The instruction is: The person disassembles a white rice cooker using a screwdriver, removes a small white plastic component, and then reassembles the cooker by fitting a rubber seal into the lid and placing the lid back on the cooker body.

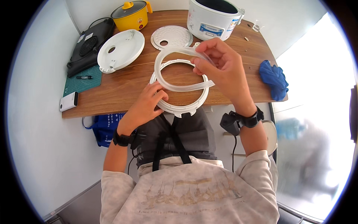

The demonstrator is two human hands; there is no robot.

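Shirt (190,194) foremost, raised right hand (222,61) points left, pinching translucent ring (182,89)

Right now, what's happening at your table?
Right hand pinching translucent ring. Left hand on white frame ring. Dimpled disc lies just beyond.

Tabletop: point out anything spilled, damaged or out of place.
Several small loose pieces lie scattered across the right side of the table, looking stray rather than grouped. The blue cloth is crumpled at its edge, not folded. No spill or clear damage shows.
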